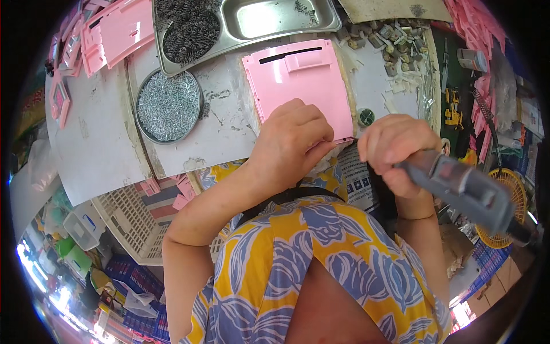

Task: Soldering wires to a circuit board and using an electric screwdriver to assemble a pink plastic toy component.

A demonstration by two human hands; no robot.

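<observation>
A pink plastic panel (312,80) with a dark slot and a raised block lies on the worktable in front of me. My left hand (295,140) rests on its near part, fingers curled, with thumb and forefinger pinching the near edge by the right corner. A grey powered screwdriver (467,186) is in my right hand (398,149), just right of that corner. My fingers wrap its front end, so its tip is hidden. Its body slants down to the right, and the far end is blurred.
Left of the panel stands a round tin of small silvery screws (169,106). A metal tray (269,28) with dark springs sits behind. Small metal and white parts (401,49) are heaped at the back right, near a small green round thing (365,117). A cream basket (129,221) stands below the table.
</observation>
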